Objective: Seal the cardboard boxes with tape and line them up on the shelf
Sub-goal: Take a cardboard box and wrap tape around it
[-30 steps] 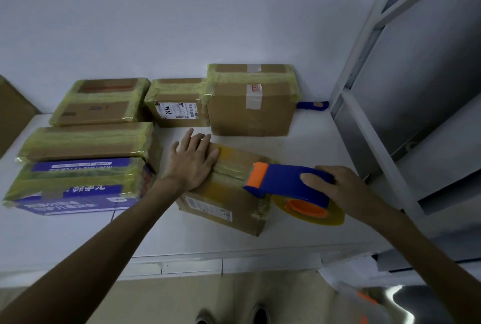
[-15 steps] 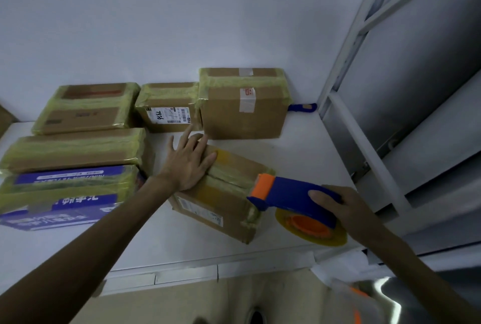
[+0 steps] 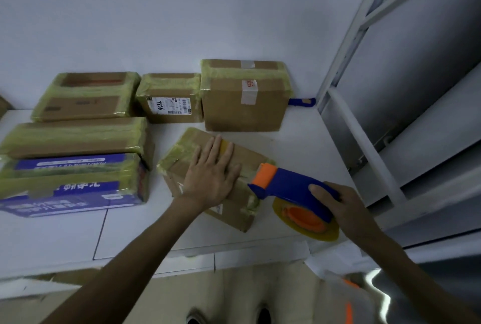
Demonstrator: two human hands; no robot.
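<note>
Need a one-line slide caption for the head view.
Left hand presses the brown cardboard box while right hand grips the blue-and-orange tape dispenser at its edge.

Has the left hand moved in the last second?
Yes. The left hand slid right along the box, its fingertips now past the tall box's left corner.

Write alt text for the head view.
A person's left hand presses flat on a small cardboard box on a white shelf, while the right hand holds a blue-and-orange tape dispenser at the box's right end. Five taped boxes sit behind and to the left.
</note>
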